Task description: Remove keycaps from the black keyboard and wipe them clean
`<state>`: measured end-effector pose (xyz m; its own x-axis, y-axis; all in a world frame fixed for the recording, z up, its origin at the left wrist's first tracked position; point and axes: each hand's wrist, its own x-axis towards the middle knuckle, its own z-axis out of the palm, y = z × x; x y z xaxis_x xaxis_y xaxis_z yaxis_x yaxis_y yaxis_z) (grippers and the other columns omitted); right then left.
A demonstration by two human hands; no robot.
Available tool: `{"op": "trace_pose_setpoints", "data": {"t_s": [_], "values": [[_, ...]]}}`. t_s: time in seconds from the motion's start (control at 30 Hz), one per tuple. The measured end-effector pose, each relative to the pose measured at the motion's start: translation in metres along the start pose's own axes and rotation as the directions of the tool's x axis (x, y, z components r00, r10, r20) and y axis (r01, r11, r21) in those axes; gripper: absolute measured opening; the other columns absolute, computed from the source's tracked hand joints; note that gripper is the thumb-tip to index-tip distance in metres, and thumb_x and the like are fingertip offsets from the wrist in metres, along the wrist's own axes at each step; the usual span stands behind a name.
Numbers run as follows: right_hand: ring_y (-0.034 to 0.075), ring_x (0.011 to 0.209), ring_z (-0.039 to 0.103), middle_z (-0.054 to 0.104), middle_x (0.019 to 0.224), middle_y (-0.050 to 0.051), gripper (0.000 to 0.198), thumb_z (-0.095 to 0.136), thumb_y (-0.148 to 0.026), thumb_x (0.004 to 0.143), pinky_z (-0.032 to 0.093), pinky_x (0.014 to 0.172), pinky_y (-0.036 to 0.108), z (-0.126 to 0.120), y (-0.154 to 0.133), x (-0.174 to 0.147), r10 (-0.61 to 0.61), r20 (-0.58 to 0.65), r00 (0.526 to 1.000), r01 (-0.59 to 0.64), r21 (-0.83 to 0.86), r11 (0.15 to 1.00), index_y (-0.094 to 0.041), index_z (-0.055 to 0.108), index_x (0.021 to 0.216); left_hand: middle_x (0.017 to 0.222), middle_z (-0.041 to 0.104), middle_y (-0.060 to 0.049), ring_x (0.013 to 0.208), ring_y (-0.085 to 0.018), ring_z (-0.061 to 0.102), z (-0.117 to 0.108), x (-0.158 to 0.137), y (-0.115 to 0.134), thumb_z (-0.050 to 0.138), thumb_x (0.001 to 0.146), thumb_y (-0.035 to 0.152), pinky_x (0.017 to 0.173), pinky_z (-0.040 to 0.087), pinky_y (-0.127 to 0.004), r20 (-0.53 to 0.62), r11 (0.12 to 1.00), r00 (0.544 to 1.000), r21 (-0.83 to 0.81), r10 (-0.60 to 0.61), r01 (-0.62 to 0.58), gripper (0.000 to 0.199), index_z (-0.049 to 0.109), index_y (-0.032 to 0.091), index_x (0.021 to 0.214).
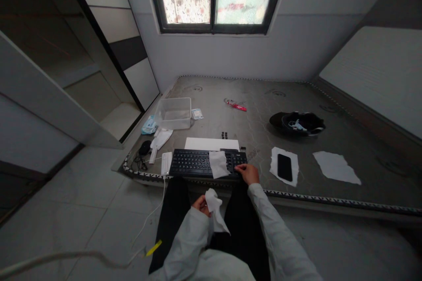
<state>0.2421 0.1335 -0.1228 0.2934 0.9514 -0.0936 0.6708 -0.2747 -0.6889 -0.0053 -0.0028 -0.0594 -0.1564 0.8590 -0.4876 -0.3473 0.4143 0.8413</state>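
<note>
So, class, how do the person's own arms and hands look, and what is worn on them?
The left sleeve and right sleeve are long, loose, pale greyish-white and plain, reaching about to the wrists. The left hand and right hand are ungloved; the picture is too small to rule out rings.

1. Keyboard [191, 161]: at the near edge of the bed [250, 92], a tissue [218, 164] on it.
2. Tub [178, 124]: behind, leftward.
3. Phone [284, 167]: right of keyboard, on a sheet [295, 167].
4. Cap [278, 120]: behind phone.
</note>
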Motion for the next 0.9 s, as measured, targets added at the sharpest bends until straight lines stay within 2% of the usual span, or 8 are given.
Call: {"op": "trace_pose_setpoints", "data": {"t_s": [0.17,0.4,0.73,0.8,0.9], "values": [[0.021,0.079,0.072,0.079,0.081,0.004,0.015,0.073,-0.037,0.077,0.05,0.074,0.03,0.001,-0.001,0.001,0.034,0.007,0.999,-0.034,-0.033,0.999,-0.024,0.079,0.078,0.051,0.069,0.0,0.034,-0.005,0.041,0.001,0.0,0.0,0.09,0.046,0.028,0.038,0.027,-0.019,-0.001,1.0,1.0,0.021,0.021,-0.021,0.032,0.074,0.016,0.07],[0.021,0.093,0.069,0.075,0.095,0.006,0.016,0.065,-0.035,0.086,0.048,0.08,0.029,0.003,-0.007,-0.01,-0.047,-0.032,0.998,0.041,-0.171,0.984,-0.022,0.074,0.082,0.05,0.069,-0.001,0.034,-0.004,0.04,0.004,-0.004,0.003,0.089,0.044,0.031,0.039,0.025,-0.019,-0.012,1.0,1.0,0.01,0.026,-0.026,0.034,0.073,0.015,0.069],[0.018,0.088,0.066,0.072,0.093,0.004,0.012,0.065,-0.028,0.088,0.044,0.074,0.027,-0.002,-0.019,-0.016,-0.105,-0.024,0.994,0.097,-0.221,0.97,-0.022,0.069,0.078,0.048,0.07,0.0,0.033,-0.006,0.038,0.009,-0.008,0.006,0.092,0.042,0.032,0.035,0.027,-0.023,-0.006,0.999,1.0,0.033,0.03,-0.03,0.031,0.074,0.02,0.064],[0.018,0.087,0.066,0.072,0.092,0.004,0.011,0.065,-0.027,0.087,0.043,0.073,0.027,-0.004,-0.021,-0.016,-0.12,-0.018,0.993,0.113,-0.225,0.968,-0.022,0.068,0.077,0.049,0.071,-0.001,0.034,-0.008,0.042,0.01,-0.01,0.008,0.09,0.042,0.03,0.035,0.029,-0.024,-0.018,0.999,0.999,0.031,0.035,-0.034,0.028,0.075,0.02,0.062],[0.018,0.086,0.066,0.071,0.09,0.003,0.011,0.065,-0.024,0.087,0.044,0.074,0.026,-0.005,-0.021,-0.016,-0.151,0.002,0.989,0.147,-0.228,0.962,-0.022,0.066,0.076,0.052,0.073,-0.004,0.043,-0.015,0.057,0.011,-0.013,0.012,0.09,0.041,0.028,0.038,0.038,-0.025,-0.037,0.999,0.999,0.032,0.036,-0.035,0.026,0.076,0.02,0.062]]}}
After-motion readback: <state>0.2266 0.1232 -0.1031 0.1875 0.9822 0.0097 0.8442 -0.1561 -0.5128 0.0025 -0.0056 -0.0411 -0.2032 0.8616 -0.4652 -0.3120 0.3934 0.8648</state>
